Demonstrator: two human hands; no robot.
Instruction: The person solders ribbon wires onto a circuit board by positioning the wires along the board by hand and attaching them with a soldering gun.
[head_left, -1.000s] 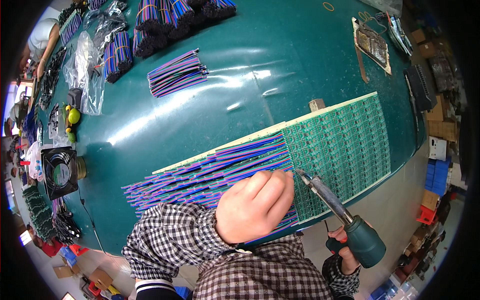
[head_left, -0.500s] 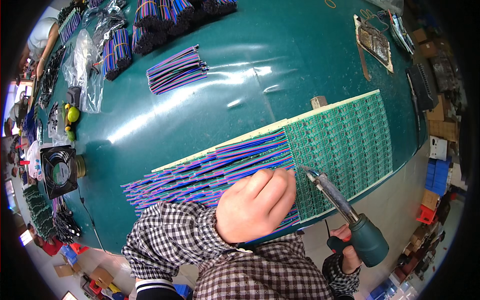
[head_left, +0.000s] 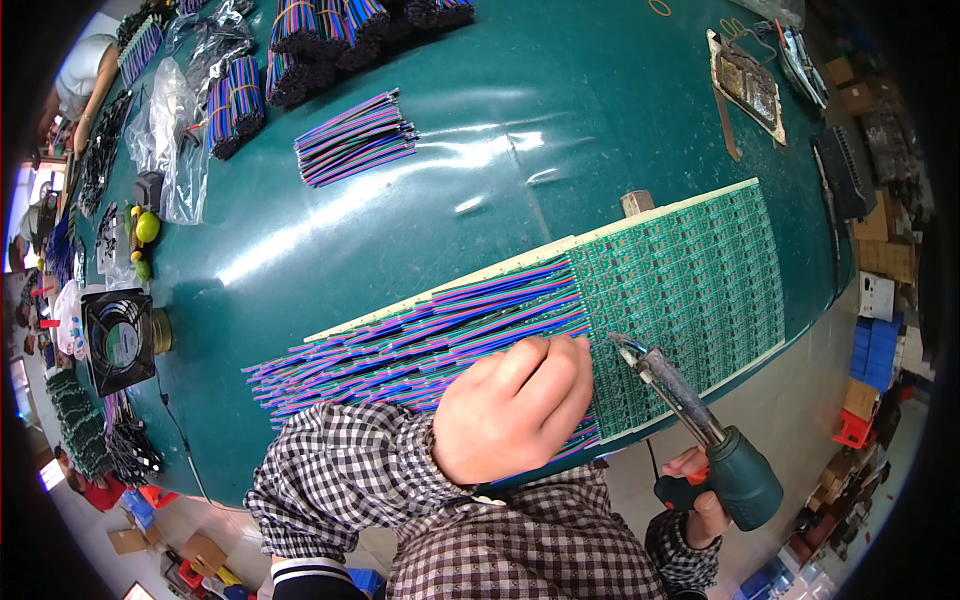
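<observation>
A large green circuit board panel (head_left: 690, 290) lies slanted across the near part of the table. Rows of blue, pink and black ribbon wires (head_left: 440, 340) cover its left half. My left hand (head_left: 515, 410) rests over these wires, its fingers pinched together at their right ends; the wire between the fingertips is mostly hidden beneath them. My right hand (head_left: 700, 500), low at the right, is closed round the grip of a green-handled soldering iron (head_left: 690, 405). Its metal tip points up and left, just right of my left fingertips, over the bare part of the panel.
A small block (head_left: 635, 204) touches the panel's far edge. Beyond it lies a loose wire bundle (head_left: 355, 138), with tied bundles (head_left: 325, 40) at the back. A black fan (head_left: 118, 342) stands left. A stained tray (head_left: 748, 85) and a dark holder (head_left: 848, 172) sit right.
The soldering iron's tip has shifted slightly right, away from my left fingertips, and my right hand has moved a little with it. My left hand stays almost where it was.
</observation>
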